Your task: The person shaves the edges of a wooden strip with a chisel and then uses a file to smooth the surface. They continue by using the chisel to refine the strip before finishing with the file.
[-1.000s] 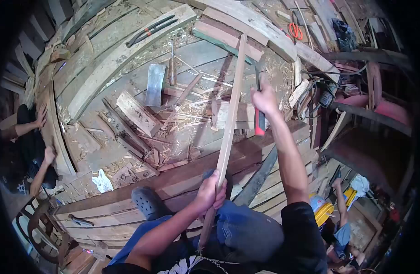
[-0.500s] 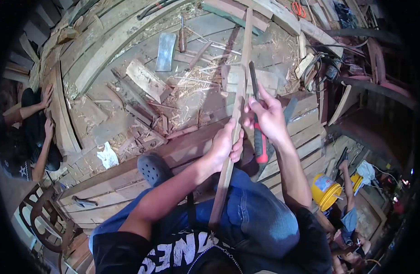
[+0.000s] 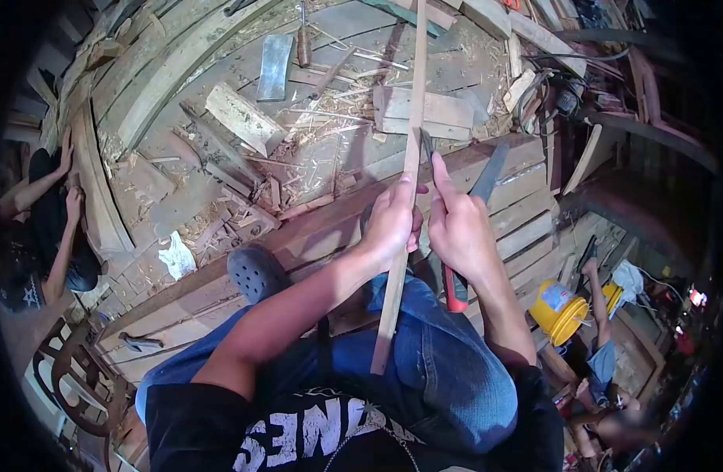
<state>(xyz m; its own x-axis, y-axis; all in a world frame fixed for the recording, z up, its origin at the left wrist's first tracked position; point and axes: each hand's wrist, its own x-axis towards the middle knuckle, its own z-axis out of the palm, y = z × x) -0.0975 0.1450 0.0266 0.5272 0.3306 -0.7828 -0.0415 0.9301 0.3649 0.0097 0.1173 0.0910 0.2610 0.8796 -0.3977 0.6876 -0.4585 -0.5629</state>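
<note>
A long, narrow wooden strip [image 3: 417,86] runs from the top of the view down to my lap. My left hand [image 3: 391,219] is closed around its middle. Just right of it, my right hand [image 3: 462,228] grips a narrow dark blade [image 3: 427,146], index finger stretched along it. The blade's tip lies against or very near the strip's right edge; its handle is hidden in my hand. Below my right hand shows a red and black handle [image 3: 455,289], partly covered by my wrist. A wide grey blade [image 3: 489,171] lies on the slatted bench beside that hand.
Wood shavings and offcuts cover the floor ahead, with a wood block [image 3: 243,118], a flat metal piece [image 3: 275,68] and a wooden-handled tool [image 3: 304,46]. A co-worker's hands [image 3: 66,157] rest on a curved board at left. A yellow bucket [image 3: 562,315] stands right, near another person.
My right hand has moved down and turned, bringing the dark blade close to the strip. The left hand still holds the strip. The whole view has shifted slightly.
</note>
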